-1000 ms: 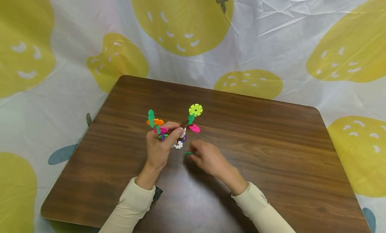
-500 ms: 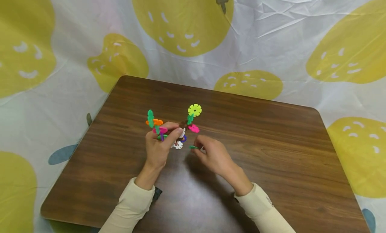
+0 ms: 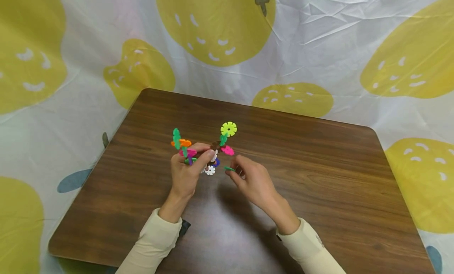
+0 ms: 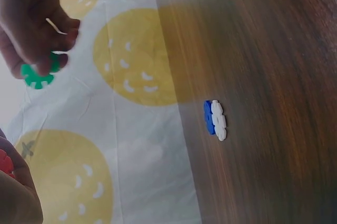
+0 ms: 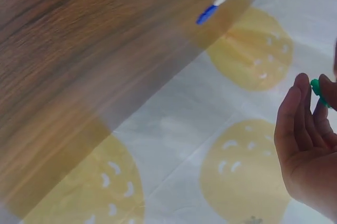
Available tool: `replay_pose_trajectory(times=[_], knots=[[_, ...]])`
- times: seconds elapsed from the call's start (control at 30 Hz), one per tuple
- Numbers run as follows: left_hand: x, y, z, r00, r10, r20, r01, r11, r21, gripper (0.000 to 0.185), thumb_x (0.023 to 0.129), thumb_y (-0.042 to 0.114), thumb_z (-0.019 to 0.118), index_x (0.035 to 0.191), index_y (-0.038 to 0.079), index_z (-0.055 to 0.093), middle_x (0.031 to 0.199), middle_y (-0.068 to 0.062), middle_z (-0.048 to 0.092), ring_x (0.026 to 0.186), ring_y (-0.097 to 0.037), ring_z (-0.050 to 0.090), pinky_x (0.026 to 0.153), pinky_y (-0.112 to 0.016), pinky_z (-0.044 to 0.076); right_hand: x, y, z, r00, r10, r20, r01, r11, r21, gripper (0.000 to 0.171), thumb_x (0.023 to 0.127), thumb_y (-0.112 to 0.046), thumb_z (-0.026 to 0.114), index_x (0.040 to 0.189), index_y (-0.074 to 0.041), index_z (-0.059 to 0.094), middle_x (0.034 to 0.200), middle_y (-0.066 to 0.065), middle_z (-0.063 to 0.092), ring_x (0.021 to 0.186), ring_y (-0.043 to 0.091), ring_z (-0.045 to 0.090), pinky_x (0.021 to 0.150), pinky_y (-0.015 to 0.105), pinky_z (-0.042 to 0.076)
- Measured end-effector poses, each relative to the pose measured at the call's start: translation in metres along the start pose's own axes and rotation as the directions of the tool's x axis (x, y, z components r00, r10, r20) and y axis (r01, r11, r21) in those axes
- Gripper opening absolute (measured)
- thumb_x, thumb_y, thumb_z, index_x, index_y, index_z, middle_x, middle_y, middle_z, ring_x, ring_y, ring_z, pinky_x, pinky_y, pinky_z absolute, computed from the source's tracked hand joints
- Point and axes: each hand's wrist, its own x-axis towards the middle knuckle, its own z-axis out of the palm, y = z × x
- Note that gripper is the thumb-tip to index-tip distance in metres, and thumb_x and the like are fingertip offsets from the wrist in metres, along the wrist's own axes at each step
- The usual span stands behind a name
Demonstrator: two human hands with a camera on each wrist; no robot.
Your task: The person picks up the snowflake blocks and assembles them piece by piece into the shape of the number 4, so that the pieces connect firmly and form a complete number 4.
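My left hand (image 3: 185, 175) grips a build of joined notched plastic discs, raised over the wooden table. A yellow-green disc (image 3: 228, 129) tops its right branch, with a pink disc (image 3: 227, 150) beneath. An orange disc (image 3: 181, 143) and green ones stand on the left branch. Lower down are a white disc (image 3: 210, 170) and a blue-purple one; the fingers hide some of the middle. To the right, my right hand (image 3: 253, 181) pinches a loose green disc (image 3: 229, 169) between thumb and fingers, apart from the build. The left wrist view shows this green disc (image 4: 38, 77) too.
Both wrist views show a blue disc (image 4: 209, 117) beside a white disc (image 4: 219, 120) against the tabletop. The brown table (image 3: 319, 167) has rounded corners. A curtain (image 3: 227, 77) with yellow fruit prints hangs behind it. A dark object (image 3: 185, 228) shows by the left cuff.
My right hand has risen and shifted slightly right with the green disc, moving up off the table area below the build. The left hand and its build have barely moved.
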Motion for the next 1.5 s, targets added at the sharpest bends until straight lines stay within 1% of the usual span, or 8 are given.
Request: replay_pose_trajectory(times=[0.13, 0.23, 0.47, 0.73, 0.97, 1.2, 1.5], knots=[[0.000, 0.000, -0.001, 1.000, -0.002, -0.002, 0.002, 1.000, -0.001, 0.014, 0.076, -0.001, 0.070, 0.086, -0.010, 0.066, 0.084, -0.005, 0.070, 0.074, -0.021, 0.065, 0.066, -0.030, 0.055, -0.001, -0.006, -0.005, 0.999, -0.004, -0.042, 0.006, 0.999, 0.051, 0.014, 0.084, -0.026, 0.066, 0.082, -0.021, 0.054, 0.071, -0.011, 0.060, 0.062, -0.001, 0.056, 0.053, 0.016, 0.047], [0.000, -0.001, -0.001, 1.000, -0.002, 0.000, 0.002, 1.000, -0.010, 0.014, 0.076, -0.001, 0.070, 0.086, -0.010, 0.066, 0.083, -0.005, 0.070, 0.074, -0.021, 0.065, 0.066, -0.030, 0.055, 0.000, -0.008, -0.008, 0.997, -0.011, -0.074, 0.016, 0.998, 0.067, 0.013, 0.084, -0.025, 0.066, 0.083, -0.019, 0.055, 0.072, -0.010, 0.060, 0.061, 0.001, 0.056, 0.053, 0.017, 0.047], [0.000, 0.000, -0.001, 1.000, 0.000, -0.014, -0.001, 1.000, -0.018, 0.016, 0.075, -0.002, 0.070, 0.086, -0.012, 0.065, 0.083, -0.004, 0.070, 0.074, -0.020, 0.065, 0.067, -0.030, 0.055, 0.000, -0.009, -0.014, 0.995, -0.008, -0.103, 0.018, 0.995, 0.094, 0.010, 0.086, -0.027, 0.064, 0.087, -0.018, 0.058, 0.076, -0.010, 0.062, 0.062, 0.002, 0.058, 0.053, 0.025, 0.050], [0.001, 0.000, -0.001, 1.000, -0.001, -0.012, 0.000, 0.999, -0.032, 0.015, 0.076, -0.003, 0.069, 0.086, -0.013, 0.065, 0.083, -0.005, 0.069, 0.073, -0.020, 0.064, 0.066, -0.029, 0.055, 0.000, -0.010, -0.016, 0.990, -0.012, -0.140, 0.032, 0.990, 0.139, 0.010, 0.086, -0.026, 0.063, 0.091, -0.018, 0.061, 0.075, -0.011, 0.060, 0.063, 0.002, 0.057, 0.056, 0.016, 0.049], [0.001, 0.000, -0.002, 1.000, 0.003, -0.013, -0.003, 1.000, -0.028, 0.014, 0.076, -0.001, 0.069, 0.085, -0.012, 0.066, 0.083, -0.006, 0.070, 0.074, -0.022, 0.064, 0.066, -0.030, 0.055, 0.000, -0.011, -0.018, 0.983, -0.006, -0.183, 0.037, 0.986, 0.164, 0.011, 0.086, -0.026, 0.063, 0.092, -0.017, 0.062, 0.076, -0.010, 0.062, 0.063, 0.002, 0.057, 0.054, 0.018, 0.050], [0.000, -0.001, -0.002, 1.000, -0.008, -0.019, 0.008, 0.999, -0.033, 0.016, 0.076, -0.001, 0.069, 0.085, -0.013, 0.065, 0.083, -0.004, 0.070, 0.074, -0.021, 0.064, 0.066, -0.030, 0.055, 0.000, -0.014, -0.019, 0.968, -0.003, -0.249, 0.055, 0.978, 0.201, 0.012, 0.084, -0.026, 0.065, 0.092, -0.017, 0.064, 0.075, -0.010, 0.063, 0.062, 0.005, 0.057, 0.052, 0.018, 0.049], [0.001, -0.002, -0.002, 1.000, -0.007, -0.020, 0.006, 0.999, -0.034, 0.015, 0.076, -0.002, 0.069, 0.085, -0.013, 0.064, 0.081, -0.004, 0.070, 0.071, -0.019, 0.064, 0.063, -0.028, 0.054, -0.001, -0.017, -0.021, 0.958, -0.010, -0.288, 0.076, 0.973, 0.218, 0.015, 0.085, -0.023, 0.065, 0.098, -0.015, 0.065, 0.078, -0.008, 0.063, 0.063, 0.003, 0.056, 0.053, 0.014, 0.049]])
